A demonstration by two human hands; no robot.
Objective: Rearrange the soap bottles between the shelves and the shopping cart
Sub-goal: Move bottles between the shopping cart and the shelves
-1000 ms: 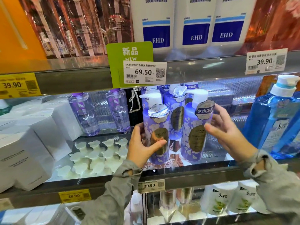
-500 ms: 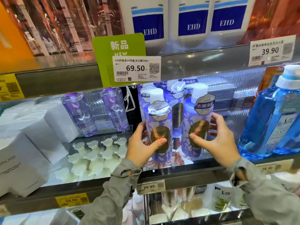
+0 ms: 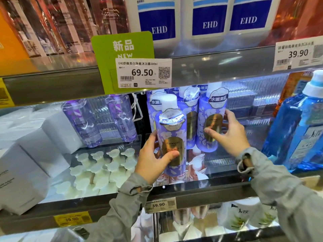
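Two purple floral pump bottles with gold oval labels stand at the front of the middle shelf [image 3: 195, 189]. My left hand [image 3: 153, 159] grips the left purple bottle [image 3: 170, 131], thumb across its gold label. My right hand [image 3: 229, 135] grips the right purple bottle [image 3: 211, 117], thumb on its label and fingers round its right side. More purple bottles [image 3: 189, 109] of the same kind stand behind them. No shopping cart is in view.
Two clear lilac bottles [image 3: 82, 123] and white boxes [image 3: 57, 130] stand to the left, with small white pump bottles [image 3: 101, 170] in front. Large blue bottles [image 3: 300, 130] crowd the right. White EHD bottles [image 3: 208, 16] sit on the upper shelf. A green price sign [image 3: 125, 55] hangs above.
My right hand closed round the right purple bottle. Both bottles have come a little forward toward the shelf's front edge, and the camera has moved closer.
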